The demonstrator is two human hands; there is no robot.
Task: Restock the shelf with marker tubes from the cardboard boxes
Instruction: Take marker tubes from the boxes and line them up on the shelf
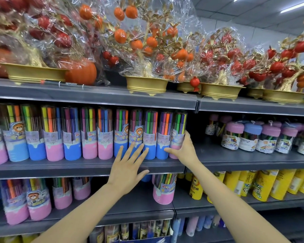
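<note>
- Where the row of marker tubes (88, 134) ends on the middle shelf (88, 168), my right hand (184, 149) grips the last, pink-based tube (178, 134).
- My left hand (128, 165), fingers spread straight, touches the blue-based tubes (150, 135) just left of it.

Thirteen marker tubes (105, 133), middle shelf (88, 166)

I'm in a shop, stationery aisle by the look of it: long grey metal shelves (95, 166) packed with rows of identical marker tubes (88, 134), yellow tubes (263, 185), and cellophane-wrapped fake fruit trees (147, 50) up top.
</note>
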